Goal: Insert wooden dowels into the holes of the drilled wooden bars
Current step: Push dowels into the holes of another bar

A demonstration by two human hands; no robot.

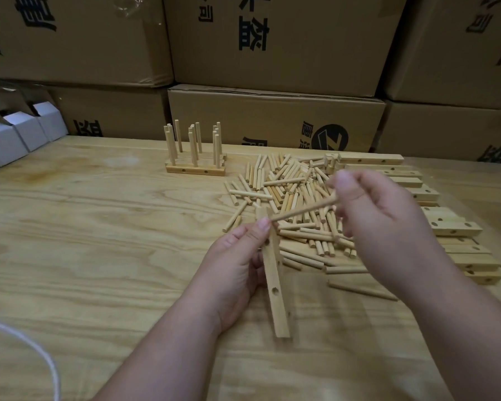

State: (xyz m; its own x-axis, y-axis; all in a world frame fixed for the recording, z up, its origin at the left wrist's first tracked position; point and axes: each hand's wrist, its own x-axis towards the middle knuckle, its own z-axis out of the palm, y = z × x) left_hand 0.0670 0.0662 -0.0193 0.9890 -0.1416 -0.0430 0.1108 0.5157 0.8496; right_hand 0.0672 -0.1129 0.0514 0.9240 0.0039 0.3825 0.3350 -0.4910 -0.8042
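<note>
At the middle of the tabletop (99,241), pale plywood with wavy grain, I see the left hand (237,264) gripping a drilled bar (274,282), thumb on top near its far end. Bar is square-section light wood, held lifted, long axis running toward me; round holes show on its upper and right faces. Right hand (382,215) pinches a dowel (304,211) at one end, fingers curled round it. Dowel is a smooth round peg, slanted down-left, its free tip right at the bar's far end beside the left thumb. I can't tell if the tip is in a hole.

Behind the hands, toward the far edge: loose dowel pile (289,204), same round pegs, lying every which way. Along the right edge: stack of drilled bars (434,209), flat, holes on their side faces. Far edge, left of the pile: finished bars (195,164) side by side, dowels standing upright in them.

Beyond the tabletop: brown cardboard boxes (272,82), bold black Chinese print, one round logo; not legible to me. Far left: small white boxes (15,134). Near-left corner: white cord (41,360), curved.
</note>
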